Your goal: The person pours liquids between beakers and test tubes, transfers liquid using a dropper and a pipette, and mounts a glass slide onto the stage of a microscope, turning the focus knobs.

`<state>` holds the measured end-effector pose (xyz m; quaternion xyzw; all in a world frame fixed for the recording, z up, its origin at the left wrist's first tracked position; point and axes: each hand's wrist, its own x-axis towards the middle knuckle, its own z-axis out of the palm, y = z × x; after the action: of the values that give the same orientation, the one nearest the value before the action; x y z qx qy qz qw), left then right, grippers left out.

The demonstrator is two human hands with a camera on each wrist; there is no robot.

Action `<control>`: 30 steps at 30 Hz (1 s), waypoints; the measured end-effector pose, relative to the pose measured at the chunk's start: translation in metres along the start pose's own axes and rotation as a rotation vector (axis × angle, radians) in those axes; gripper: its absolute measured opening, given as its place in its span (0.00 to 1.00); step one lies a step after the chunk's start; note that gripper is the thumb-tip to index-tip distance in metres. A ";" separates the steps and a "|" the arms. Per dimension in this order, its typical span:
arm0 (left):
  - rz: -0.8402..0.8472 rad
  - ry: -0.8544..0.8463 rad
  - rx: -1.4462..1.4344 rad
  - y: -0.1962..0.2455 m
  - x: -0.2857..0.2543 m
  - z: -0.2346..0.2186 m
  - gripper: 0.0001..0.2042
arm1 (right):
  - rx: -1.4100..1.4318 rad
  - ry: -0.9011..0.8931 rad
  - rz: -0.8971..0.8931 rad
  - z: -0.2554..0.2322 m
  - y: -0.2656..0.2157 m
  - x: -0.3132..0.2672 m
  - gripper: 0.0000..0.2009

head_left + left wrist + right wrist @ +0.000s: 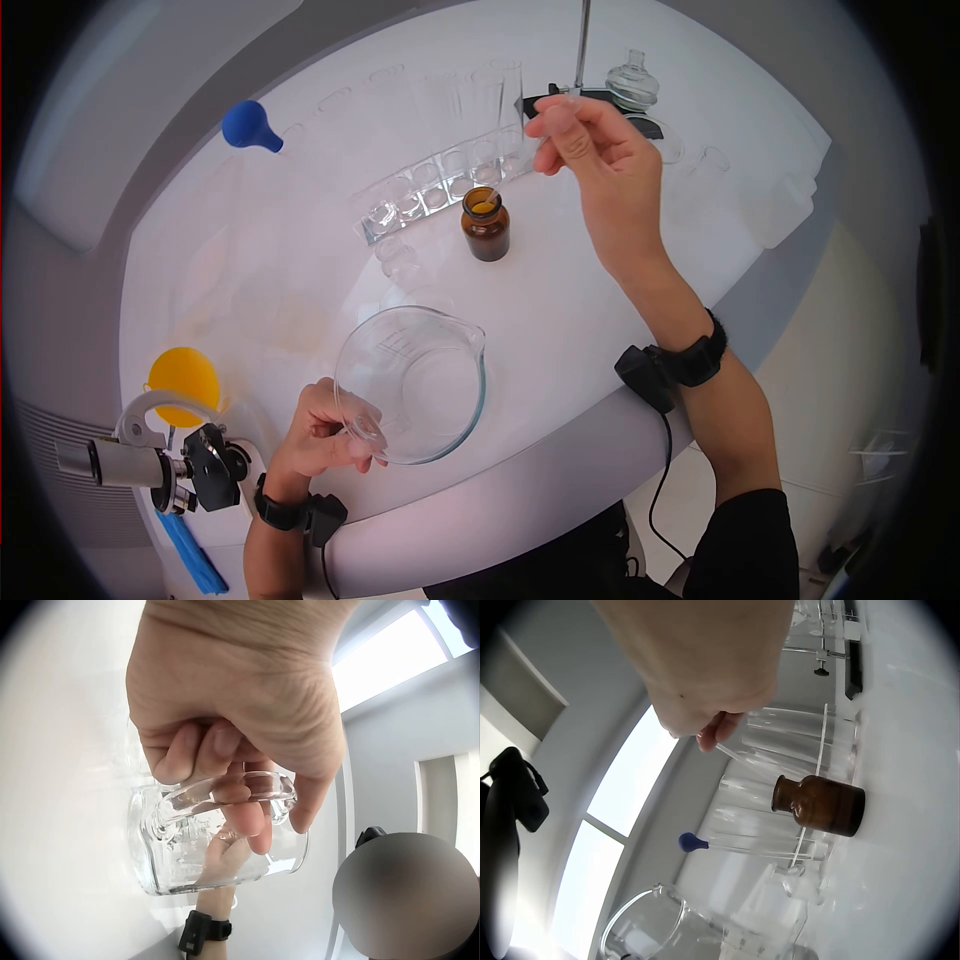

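My left hand [325, 430] grips a clear glass beaker [478, 385] by its handle [195, 796], fingers curled through the loop. The beaker has a pouring lip, printed marks and nothing visible inside. Above and to the right, my right hand [610, 165] pinches a thin clear glass rod [742, 761] between thumb and fingers. Its lower end reaches into the mouth of a small brown glass bottle [487, 235], which stands upright on the white table [570, 330]. The rod's upper part is hidden by the hand in the right wrist view.
Behind the bottle stands a clear rack [375, 228] with glass test tubes [490, 95]. A blue rubber bulb [248, 125] lies far left. Near left are a microscope [205, 465] and a yellow disc [185, 380]. A metal stand [583, 50] and a glass lamp [632, 82] are behind my right hand.
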<state>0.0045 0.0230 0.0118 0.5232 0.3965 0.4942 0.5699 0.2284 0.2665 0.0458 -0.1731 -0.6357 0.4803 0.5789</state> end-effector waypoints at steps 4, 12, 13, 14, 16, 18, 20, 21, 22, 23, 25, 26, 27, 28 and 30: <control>-0.004 -0.030 -0.004 0.001 0.000 0.000 0.13 | 0.007 0.059 -0.026 0.000 -0.008 0.003 0.16; -0.054 -0.025 0.027 0.007 -0.001 0.000 0.09 | 0.194 0.011 -0.046 0.004 -0.033 -0.003 0.18; -0.063 -0.024 0.015 0.008 -0.001 0.002 0.09 | 0.202 -0.006 -0.044 0.006 -0.037 -0.006 0.18; -0.056 -0.007 0.014 0.008 0.000 0.002 0.09 | 0.252 -0.026 -0.030 0.008 -0.041 -0.009 0.17; -0.074 -0.018 -0.012 0.008 -0.001 0.003 0.08 | 0.339 -0.088 -0.026 0.010 -0.042 -0.014 0.17; -0.094 -0.008 -0.010 0.007 -0.002 0.002 0.09 | 0.371 -0.107 -0.006 0.014 -0.046 -0.020 0.17; -0.116 -0.001 -0.008 0.005 -0.002 0.001 0.11 | 0.401 -0.123 0.015 0.016 -0.048 -0.024 0.17; -0.096 -0.020 0.002 0.003 -0.002 0.000 0.10 | 0.428 -0.153 0.013 0.017 -0.048 -0.026 0.17; -0.077 -0.040 0.012 0.002 -0.002 0.000 0.11 | 0.454 -0.181 0.013 0.017 -0.048 -0.027 0.17; -0.075 -0.031 0.009 0.003 -0.001 0.001 0.11 | 0.457 -0.189 0.017 0.018 -0.048 -0.029 0.17; -0.096 -0.031 0.015 0.008 -0.001 0.003 0.12 | 0.469 -0.213 0.023 0.020 -0.049 -0.030 0.17; -0.094 -0.026 0.012 0.008 -0.001 0.002 0.12 | 0.470 -0.218 0.027 0.020 -0.048 -0.031 0.17; -0.095 -0.035 0.008 0.009 -0.001 0.002 0.12 | 0.484 -0.227 0.025 0.021 -0.048 -0.031 0.17; -0.095 -0.045 0.004 0.009 -0.001 0.002 0.12 | 0.497 -0.235 0.023 0.021 -0.048 -0.031 0.17; -0.095 -0.047 -0.004 0.008 0.000 0.002 0.12 | 0.490 -0.250 0.013 0.020 -0.045 -0.031 0.17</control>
<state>0.0050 0.0219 0.0203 0.5142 0.4065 0.4546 0.6030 0.2342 0.2125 0.0674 0.0288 -0.5661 0.6411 0.5174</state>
